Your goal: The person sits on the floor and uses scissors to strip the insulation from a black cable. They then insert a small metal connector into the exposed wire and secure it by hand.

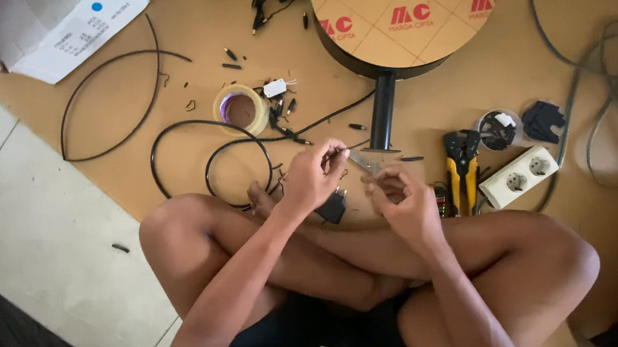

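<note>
I sit cross-legged on a brown board on the floor. My left hand point(316, 175) pinches the end of a thin black cable point(242, 147) that loops across the board to my left. My right hand point(405, 202) holds a small silver blade or cutter point(364, 163), its tip pointed at the cable end between my fingers. A black plug adapter point(334, 206) lies just below my left hand, near my foot.
A clear tape roll point(241, 109), cable offcuts, a round table base with a black post point(382, 110), yellow-handled stripping pliers point(461, 170), a white double socket point(519, 177), a small round container point(499, 129), grey cable coils point(613, 71) and an open cardboard box point(66, 19) surround me.
</note>
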